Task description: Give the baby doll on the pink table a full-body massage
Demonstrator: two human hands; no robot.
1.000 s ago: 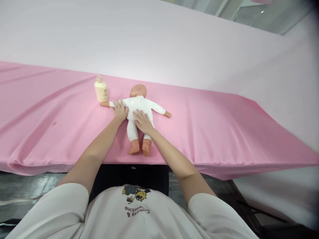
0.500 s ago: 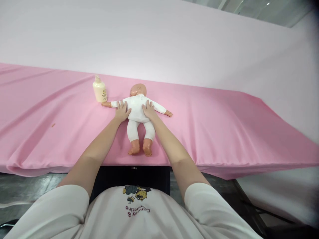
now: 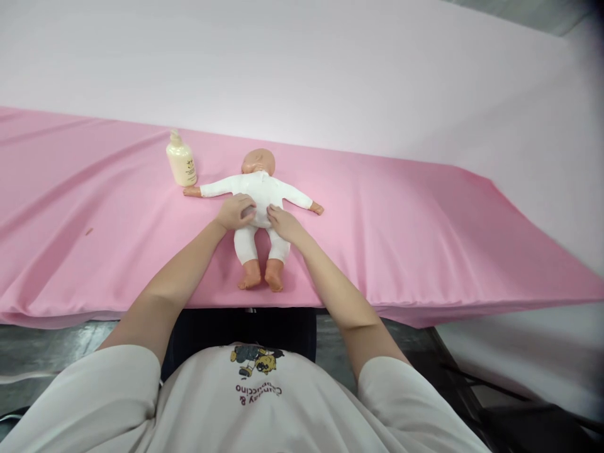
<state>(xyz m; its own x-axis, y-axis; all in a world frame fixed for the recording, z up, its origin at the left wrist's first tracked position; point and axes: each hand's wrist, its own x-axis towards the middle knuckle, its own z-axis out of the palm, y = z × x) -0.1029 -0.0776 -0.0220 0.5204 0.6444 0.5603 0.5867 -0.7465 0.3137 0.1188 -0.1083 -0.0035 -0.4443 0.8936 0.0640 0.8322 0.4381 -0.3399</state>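
A baby doll (image 3: 260, 187) in a white suit lies on the pink cloth, arms spread to the sides and feet toward me. Its head is at the far end. My left hand (image 3: 234, 212) rests at the doll's lower torso on the left, fingers curved over it and the thumb apart. On the other side, my right hand (image 3: 285, 223) lies with its fingers stretched onto the belly. Neither hand is gripping the doll. A cream pump bottle (image 3: 182, 165) stands upright close to the doll's hand on the left.
Pink cloth (image 3: 406, 245) with folds covers the table, whose front edge is just in front of my body. A white wall (image 3: 302, 69) rises behind it. A small brownish mark or scrap (image 3: 89, 231) is on the cloth at left.
Both hands have slid from the sides of the doll's chest down to its lower torso. My left hand has turned inward, its fingers now pointing right. The view has shifted slightly.
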